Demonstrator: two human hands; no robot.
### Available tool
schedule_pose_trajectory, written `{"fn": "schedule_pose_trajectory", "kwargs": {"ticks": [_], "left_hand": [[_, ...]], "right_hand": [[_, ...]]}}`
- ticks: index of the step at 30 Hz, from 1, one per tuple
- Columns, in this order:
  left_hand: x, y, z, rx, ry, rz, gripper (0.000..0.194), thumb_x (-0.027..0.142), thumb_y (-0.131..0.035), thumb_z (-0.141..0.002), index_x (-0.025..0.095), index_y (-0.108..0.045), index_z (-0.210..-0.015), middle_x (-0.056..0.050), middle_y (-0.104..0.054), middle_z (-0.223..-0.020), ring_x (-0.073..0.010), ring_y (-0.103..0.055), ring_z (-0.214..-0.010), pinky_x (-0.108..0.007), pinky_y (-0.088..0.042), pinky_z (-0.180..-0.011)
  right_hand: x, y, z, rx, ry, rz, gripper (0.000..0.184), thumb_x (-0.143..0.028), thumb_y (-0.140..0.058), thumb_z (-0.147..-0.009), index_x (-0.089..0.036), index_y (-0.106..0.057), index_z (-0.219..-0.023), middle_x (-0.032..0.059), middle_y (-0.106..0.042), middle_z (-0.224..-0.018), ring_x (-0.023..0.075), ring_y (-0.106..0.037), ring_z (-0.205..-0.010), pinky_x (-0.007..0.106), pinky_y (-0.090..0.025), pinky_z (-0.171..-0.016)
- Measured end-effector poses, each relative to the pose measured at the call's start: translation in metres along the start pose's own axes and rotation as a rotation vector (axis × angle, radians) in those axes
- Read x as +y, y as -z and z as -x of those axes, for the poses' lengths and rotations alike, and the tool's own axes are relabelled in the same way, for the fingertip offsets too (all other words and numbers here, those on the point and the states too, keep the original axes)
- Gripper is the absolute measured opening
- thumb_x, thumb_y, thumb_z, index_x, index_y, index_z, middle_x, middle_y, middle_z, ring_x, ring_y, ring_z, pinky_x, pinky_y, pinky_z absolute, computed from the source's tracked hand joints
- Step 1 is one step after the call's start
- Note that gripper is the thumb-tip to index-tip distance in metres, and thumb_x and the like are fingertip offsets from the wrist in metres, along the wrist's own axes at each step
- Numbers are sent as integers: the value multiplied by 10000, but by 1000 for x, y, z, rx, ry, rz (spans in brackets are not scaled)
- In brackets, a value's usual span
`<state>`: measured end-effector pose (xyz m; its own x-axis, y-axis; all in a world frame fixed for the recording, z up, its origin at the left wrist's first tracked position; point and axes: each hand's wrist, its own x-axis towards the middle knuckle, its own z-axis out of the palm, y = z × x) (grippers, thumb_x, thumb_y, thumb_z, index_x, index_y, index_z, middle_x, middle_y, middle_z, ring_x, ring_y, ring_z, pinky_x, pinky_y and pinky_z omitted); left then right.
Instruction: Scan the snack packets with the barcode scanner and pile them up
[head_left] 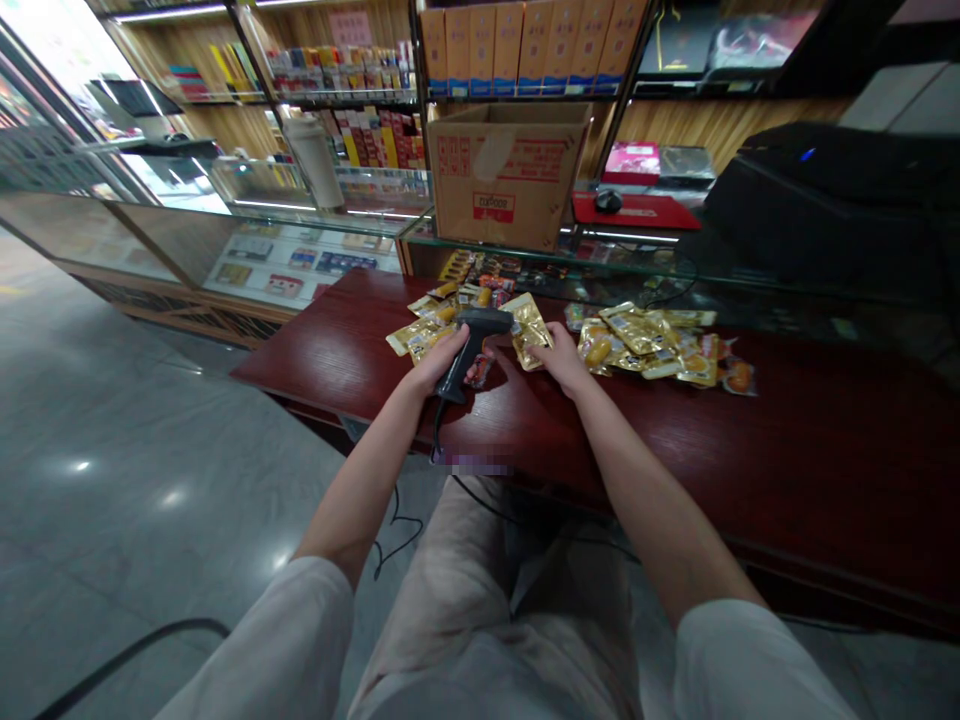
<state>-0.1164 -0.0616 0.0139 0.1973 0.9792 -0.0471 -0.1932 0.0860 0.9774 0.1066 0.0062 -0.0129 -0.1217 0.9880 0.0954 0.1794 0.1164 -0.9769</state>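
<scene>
My left hand (442,362) is wrapped round the handle of a black barcode scanner (480,322), whose head points right. In my right hand (559,358) is a gold foil snack packet (527,330), held by its right edge just in front of the scanner's head. Behind and left of the scanner lies a loose group of gold snack packets (420,335), partly hidden by it. A small red-wrapped packet (480,372) rests beside the scanner's handle. To the right of my right hand is a heap of gold packets (645,335), with orange-coloured clear-wrapped pieces (739,376) at its end.
The dark red wooden table (750,460) stretches across in front of me. Behind it a glass counter (630,262) bears an open cardboard box (506,185) and a black mouse (607,201) on a red pad. The scanner's cable (437,430) hangs over the near edge.
</scene>
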Motion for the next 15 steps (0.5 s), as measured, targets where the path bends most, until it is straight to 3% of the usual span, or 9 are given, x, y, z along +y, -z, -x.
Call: {"fn": "schedule_pose_trajectory", "kwargs": {"ticks": [3,10,15], "left_hand": [[-2,-1,-2,-8,0,-5,543,609,-549,-928,106,-700,-1067,-100,-711,-750,-113,-541,-460,-238,-427,-433],[-2,-4,-4,-31,-24,26,526,620,-561,-917,113,-672,-837,-52,-648,-625,-85,-502,-415,-213,-401,-398],[3,-5,-1,16,2,3,563,646,-528,-922,115,-699,-993,-18,-584,-513,-111,-505,-396,-227,-394,-406]], "right_hand": [[0,-1,1,0,17,8,446,-369,-676,-562,-235,-482,-941,29,-622,-928,254,-622,-885,442,-552,-801],[3,-3,0,-17,62,72,460,-370,-686,-585,-223,-487,-973,52,-652,-957,261,-617,-918,413,-549,-803],[9,2,-7,74,102,249,427,-325,-649,-619,-211,-509,-1006,68,-649,-972,282,-625,-936,456,-530,-870]]}}
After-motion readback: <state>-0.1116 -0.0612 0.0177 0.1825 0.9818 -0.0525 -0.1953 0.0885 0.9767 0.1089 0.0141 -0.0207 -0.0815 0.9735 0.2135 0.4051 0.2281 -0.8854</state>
